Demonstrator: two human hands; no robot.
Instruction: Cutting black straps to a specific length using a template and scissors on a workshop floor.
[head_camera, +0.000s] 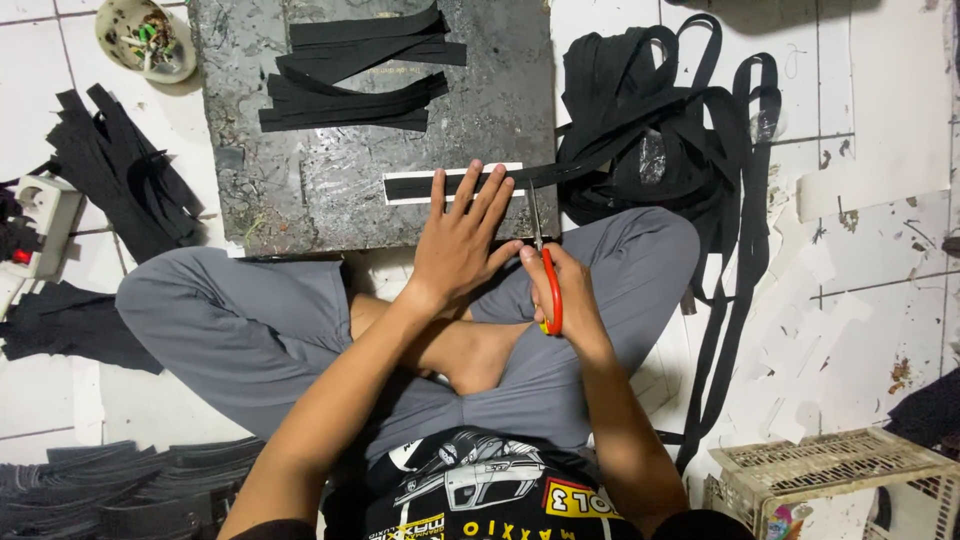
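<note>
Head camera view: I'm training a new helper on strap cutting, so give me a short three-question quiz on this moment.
1. True or false: the left hand presses the black strap flat on the grey board.
2. What does the right hand hold?
A. a knife
B. red-handled scissors
C. a ruler
3. Where does the pile of cut strap pieces lie: at the board's far end or on the person's lap?

Key:
1. True.
2. B; the blades point at the strap just right of the left hand's fingers.
3. At the board's far end.
</note>
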